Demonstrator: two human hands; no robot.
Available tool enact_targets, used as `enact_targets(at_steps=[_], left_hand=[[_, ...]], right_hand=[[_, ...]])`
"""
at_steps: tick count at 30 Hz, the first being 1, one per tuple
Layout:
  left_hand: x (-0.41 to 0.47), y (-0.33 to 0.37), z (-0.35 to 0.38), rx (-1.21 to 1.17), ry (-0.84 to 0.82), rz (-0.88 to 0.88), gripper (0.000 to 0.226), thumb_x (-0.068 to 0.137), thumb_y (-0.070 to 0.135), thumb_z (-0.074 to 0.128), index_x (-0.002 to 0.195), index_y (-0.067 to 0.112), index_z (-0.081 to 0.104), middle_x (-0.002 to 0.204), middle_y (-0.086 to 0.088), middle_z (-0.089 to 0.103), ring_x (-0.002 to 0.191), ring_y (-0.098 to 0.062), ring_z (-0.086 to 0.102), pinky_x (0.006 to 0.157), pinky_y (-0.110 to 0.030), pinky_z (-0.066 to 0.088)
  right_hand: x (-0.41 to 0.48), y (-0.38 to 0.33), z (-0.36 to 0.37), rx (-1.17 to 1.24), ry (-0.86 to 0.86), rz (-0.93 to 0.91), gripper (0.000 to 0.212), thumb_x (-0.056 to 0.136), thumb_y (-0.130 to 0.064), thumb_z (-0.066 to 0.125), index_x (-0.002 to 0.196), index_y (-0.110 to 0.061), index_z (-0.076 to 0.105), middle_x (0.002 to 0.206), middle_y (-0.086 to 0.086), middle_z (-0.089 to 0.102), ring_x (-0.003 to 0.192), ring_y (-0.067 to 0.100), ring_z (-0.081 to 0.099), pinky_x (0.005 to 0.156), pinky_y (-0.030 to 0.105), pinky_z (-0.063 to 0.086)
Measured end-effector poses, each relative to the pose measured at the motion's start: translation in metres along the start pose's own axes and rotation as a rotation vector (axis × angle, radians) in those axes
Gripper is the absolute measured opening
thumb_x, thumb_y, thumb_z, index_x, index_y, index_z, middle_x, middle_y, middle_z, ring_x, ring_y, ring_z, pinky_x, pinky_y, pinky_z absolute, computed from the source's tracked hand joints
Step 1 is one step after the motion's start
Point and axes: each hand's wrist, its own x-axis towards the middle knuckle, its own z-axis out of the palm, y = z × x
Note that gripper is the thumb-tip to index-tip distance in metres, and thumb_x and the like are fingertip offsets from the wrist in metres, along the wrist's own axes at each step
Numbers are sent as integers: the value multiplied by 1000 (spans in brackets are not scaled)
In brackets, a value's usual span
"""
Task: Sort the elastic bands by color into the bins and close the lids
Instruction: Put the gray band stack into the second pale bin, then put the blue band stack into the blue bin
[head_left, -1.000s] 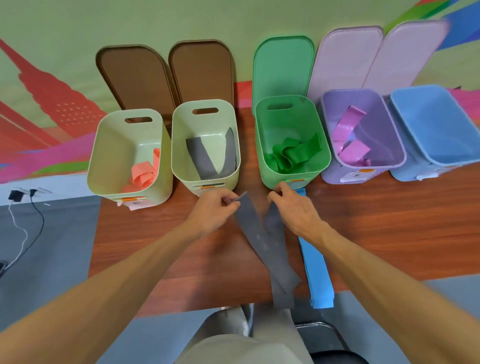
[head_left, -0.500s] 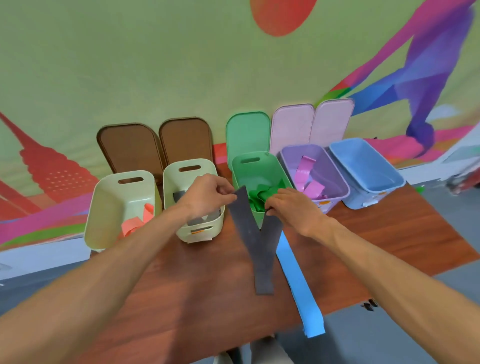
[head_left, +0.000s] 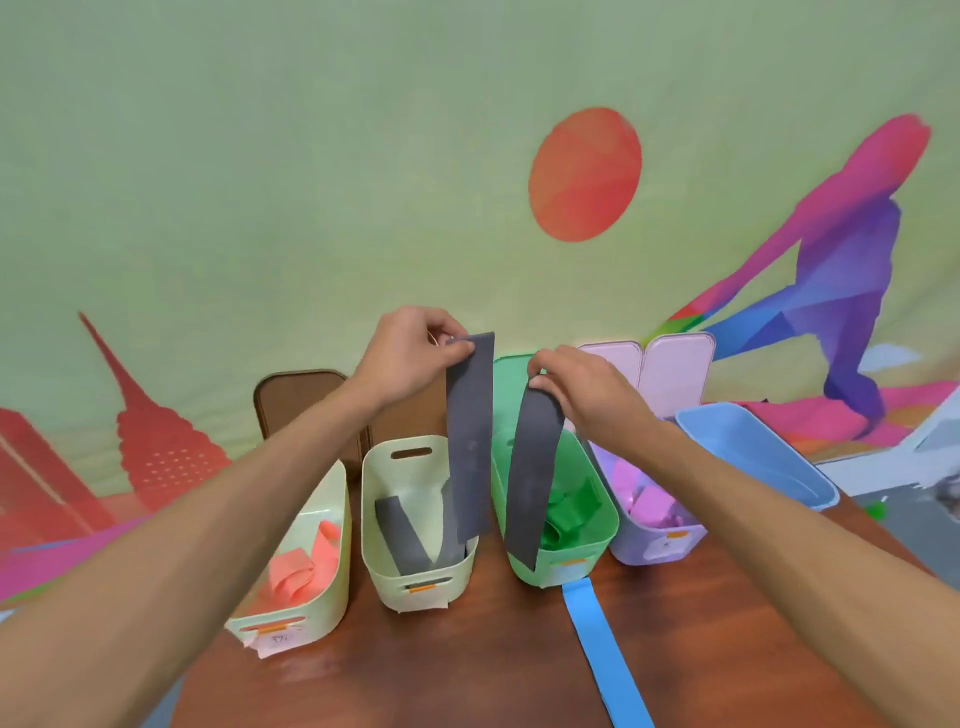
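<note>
we have just raised two grey bands off the table (head_left: 493, 670): a second ago they lay crossed on the wood at six o'clock from the green bin (head_left: 602, 519), and now both hang free in the air. our left hand (head_left: 410, 353) pinches the top end of the left grey band (head_left: 470, 441) between thumb and curled fingers, and our right hand (head_left: 576, 384) pinches the top of the right grey band (head_left: 532, 478) the same way, so neither hand is free. the left band's lower end dangles at the three o'clock rim of the cream bin (head_left: 415, 590), where another grey strip (head_left: 397, 530) already lies. the right band's lower end hangs in front of the green bin, at three o'clock from where it belongs. we judge the lift done and the drop next: the right hand needs to swing toward nine o'clock so that both strips go down into the cream bin and not among the green ones. they are limp and long, so an end may catch on a rim. the blue band (head_left: 597, 644) has stayed on the table at six o'clock from the green bin, with the blue bin (head_left: 753, 457) well off at two o'clock. the lids (head_left: 675, 369) lean at the wall, none closed yet.
</note>
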Motion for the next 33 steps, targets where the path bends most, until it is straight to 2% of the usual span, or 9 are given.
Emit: enact_targets(at_steps=[7, 12, 15, 17, 21, 24, 27, 30, 33], left_hand=[[21, -5, -39, 75, 105, -25, 6, 83, 22, 69, 83, 17, 72, 74, 6, 63, 61, 0, 50, 54, -8, 35], [9, -34, -25, 75, 54, -169, 7, 84, 21, 67, 84, 15, 72, 74, 4, 62, 71, -10, 53, 63, -23, 40], [-5, -60, -10, 31, -2, -278, 7, 85, 19, 67, 85, 14, 72, 76, 1, 65, 70, -11, 56, 62, -24, 44], [-19, -78, 2, -9, -59, -361, 6, 85, 15, 67, 84, 13, 72, 73, -1, 66, 66, -13, 59, 55, -16, 44], [-52, -106, 32, -56, -217, -537, 17, 85, 10, 63, 100, 11, 71, 82, -7, 68, 68, -14, 62, 58, -16, 47], [-69, -110, 45, -87, -284, -562, 20, 86, 9, 60, 104, 10, 70, 78, -4, 63, 66, -11, 58, 58, -14, 43], [-81, -105, 52, -112, -284, -541, 19, 86, 7, 57, 100, 11, 70, 77, -1, 62, 67, -7, 57, 64, -15, 43], [-92, -95, 65, -178, -240, -505, 20, 88, 3, 52, 97, 8, 70, 80, 4, 61, 64, -5, 55, 54, -7, 42], [-103, -83, 88, -256, -227, -485, 13, 91, 7, 56, 94, 12, 68, 71, 5, 62, 56, -3, 55, 51, -12, 40]], right_hand=[[66, -26, 0, 89, 77, 96, 16, 96, -20, 46, 105, -22, 59, 97, 0, 64, 92, 24, 56, 78, 37, 45], [81, -41, 32, 269, 25, 165, 21, 93, -15, 50, 107, -18, 64, 87, -2, 66, 83, 23, 61, 79, 35, 48], [79, -44, 56, 329, -49, 175, 21, 91, -13, 52, 108, -16, 64, 85, -3, 63, 79, 22, 61, 76, 33, 48], [72, -46, 73, 382, -110, 190, 22, 89, -10, 52, 107, -13, 64, 88, -1, 62, 81, 24, 63, 75, 32, 49], [47, -42, 103, 413, -314, 214, 19, 88, -13, 56, 102, -11, 68, 100, 3, 68, 86, 17, 60, 80, 24, 44], [26, -31, 109, 373, -417, 187, 16, 88, -17, 58, 99, -13, 69, 102, 0, 69, 87, 9, 56, 78, 18, 38], [2, -21, 102, 348, -508, 198, 16, 88, -21, 59, 99, -15, 69, 103, -1, 70, 87, 11, 59, 79, 22, 43], [-27, -12, 89, 341, -585, 225, 19, 89, -30, 61, 100, -16, 69, 100, -5, 68, 88, 10, 58, 82, 25, 45], [-61, 4, 78, 330, -657, 289, 25, 90, -34, 61, 102, -14, 69, 100, -6, 66, 87, 8, 56, 79, 21, 42]])
